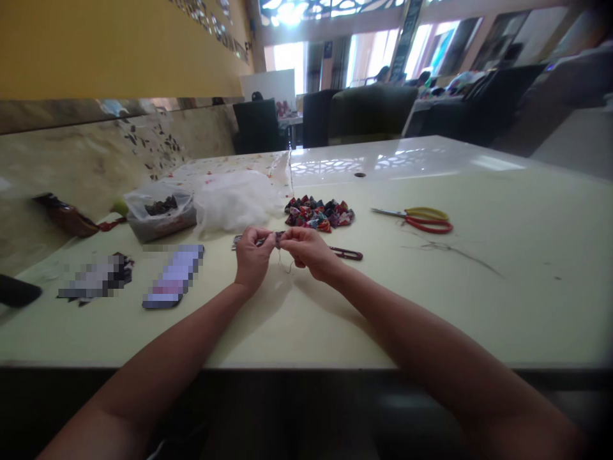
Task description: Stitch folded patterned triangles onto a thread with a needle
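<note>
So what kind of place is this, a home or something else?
Probably a shared public room, such as a café or lounge, used here for fabric craft: dark armchairs around other tables behind, a pile of patterned fabric pieces, and scissors on a long table.

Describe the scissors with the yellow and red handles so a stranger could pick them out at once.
Start at the pale table and look right of the heap of colourful fabric pieces. The scissors lie flat there, blades pointing left toward the heap, beyond the right hand. One yellow and one red handle loop set them apart from the smaller dark red-handled tool by that hand.
</note>
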Available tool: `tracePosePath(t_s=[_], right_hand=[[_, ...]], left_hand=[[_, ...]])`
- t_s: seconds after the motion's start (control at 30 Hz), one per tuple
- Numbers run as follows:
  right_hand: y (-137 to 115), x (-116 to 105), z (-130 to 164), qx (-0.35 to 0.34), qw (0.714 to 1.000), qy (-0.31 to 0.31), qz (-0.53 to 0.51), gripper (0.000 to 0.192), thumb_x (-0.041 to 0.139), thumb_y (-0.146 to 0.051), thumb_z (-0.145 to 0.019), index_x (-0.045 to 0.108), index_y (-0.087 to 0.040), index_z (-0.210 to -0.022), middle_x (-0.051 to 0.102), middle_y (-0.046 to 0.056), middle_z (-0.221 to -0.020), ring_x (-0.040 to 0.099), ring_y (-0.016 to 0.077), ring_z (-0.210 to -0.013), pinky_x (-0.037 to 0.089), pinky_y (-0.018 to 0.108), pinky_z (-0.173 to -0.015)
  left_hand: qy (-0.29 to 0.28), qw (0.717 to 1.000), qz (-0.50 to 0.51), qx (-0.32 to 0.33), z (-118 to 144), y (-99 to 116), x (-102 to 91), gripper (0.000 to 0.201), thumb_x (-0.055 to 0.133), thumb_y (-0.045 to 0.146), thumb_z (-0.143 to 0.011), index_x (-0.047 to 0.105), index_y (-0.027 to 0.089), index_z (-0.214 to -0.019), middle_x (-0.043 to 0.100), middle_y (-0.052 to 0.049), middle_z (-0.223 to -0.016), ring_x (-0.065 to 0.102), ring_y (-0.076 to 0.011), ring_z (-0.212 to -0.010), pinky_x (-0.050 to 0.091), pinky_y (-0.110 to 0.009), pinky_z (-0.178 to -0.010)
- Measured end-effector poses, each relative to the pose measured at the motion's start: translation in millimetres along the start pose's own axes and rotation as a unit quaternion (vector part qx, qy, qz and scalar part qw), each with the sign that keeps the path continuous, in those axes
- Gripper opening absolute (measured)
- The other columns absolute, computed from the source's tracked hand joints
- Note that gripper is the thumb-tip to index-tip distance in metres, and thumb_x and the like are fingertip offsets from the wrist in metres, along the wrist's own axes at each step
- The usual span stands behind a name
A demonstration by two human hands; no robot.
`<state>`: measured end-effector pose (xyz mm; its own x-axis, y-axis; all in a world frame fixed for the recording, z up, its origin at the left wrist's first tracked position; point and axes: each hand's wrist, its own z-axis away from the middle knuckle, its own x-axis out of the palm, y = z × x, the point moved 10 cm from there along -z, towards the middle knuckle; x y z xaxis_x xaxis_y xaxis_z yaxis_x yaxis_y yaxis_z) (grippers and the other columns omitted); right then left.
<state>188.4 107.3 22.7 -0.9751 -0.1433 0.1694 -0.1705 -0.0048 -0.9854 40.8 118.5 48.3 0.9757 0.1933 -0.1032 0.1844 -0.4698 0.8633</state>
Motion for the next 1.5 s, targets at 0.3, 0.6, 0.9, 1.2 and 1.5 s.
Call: tracePosePath(t_s=[0.3, 0.6, 0.9, 1.2, 1.5], right_hand=[[-10, -13, -2, -0.01, 0.992, -0.001, -0.125, 0.031, 0.081, -0.037, -0.081, 0.054, -0.022, -0.085, 0.034, -0.014, -0.05, 0.025, 0.0044, -0.044, 0.023, 0.019, -0.043], [-61, -23, 14, -0.069, 0.98, -0.143, -0.121, 0.025, 0.081, -0.04, -0.085, 0.067, -0.02, -0.09, 0.041, -0.01, -0.053, 0.028, 0.0052, -0.044, 0.029, 0.019, -0.041], [-71, 19, 51, -0.053, 0.939, -0.333, -0.072, 0.024, 0.076, -0.041, -0.092, 0.072, -0.017, -0.09, 0.029, -0.012, -0.05, 0.018, 0.0029, -0.041, 0.016, 0.017, -0.04], [-76, 37, 79, -0.035, 0.904, -0.425, 0.002, 0.037, 0.076, -0.052, -0.088, 0.073, -0.017, -0.079, 0.036, -0.008, -0.047, 0.027, 0.0048, -0.039, 0.023, 0.02, -0.04], [-90, 23, 76, -0.085, 0.924, -0.371, 0.023, 0.047, 0.082, -0.062, -0.078, 0.067, -0.02, -0.063, 0.039, -0.006, -0.045, 0.032, 0.0064, -0.039, 0.031, 0.021, -0.04]], left_hand=[[-0.01, 0.999, 0.026, -0.029, -2, -16, 2.3, 0.017, 0.08, 0.033, -0.081, 0.072, 0.018, -0.082, 0.073, -0.004, -0.078, 0.065, -0.0173, -0.073, 0.052, -0.031, -0.073], [0.103, 0.993, 0.025, -0.046, -34, -42, -41.3, 0.014, 0.078, 0.029, -0.077, 0.071, 0.017, -0.078, 0.069, -0.002, -0.072, 0.062, -0.0149, -0.067, 0.05, -0.027, -0.067], [0.166, 0.981, 0.051, -0.084, -56, -75, -67.1, 0.023, 0.081, 0.033, -0.07, 0.066, 0.017, -0.074, 0.066, 0.0, -0.067, 0.063, -0.0151, -0.066, 0.051, -0.027, -0.07], [0.165, 0.979, 0.073, -0.095, -58, -83, -66.9, 0.029, 0.083, 0.038, -0.068, 0.064, 0.017, -0.073, 0.064, 0.001, -0.065, 0.064, -0.0149, -0.066, 0.054, -0.029, -0.073], [0.165, 0.97, 0.121, -0.133, -55, -83, -62.9, 0.02, 0.079, 0.028, -0.067, 0.066, 0.015, -0.074, 0.067, 0.001, -0.067, 0.063, -0.0112, -0.062, 0.055, -0.028, -0.073]])
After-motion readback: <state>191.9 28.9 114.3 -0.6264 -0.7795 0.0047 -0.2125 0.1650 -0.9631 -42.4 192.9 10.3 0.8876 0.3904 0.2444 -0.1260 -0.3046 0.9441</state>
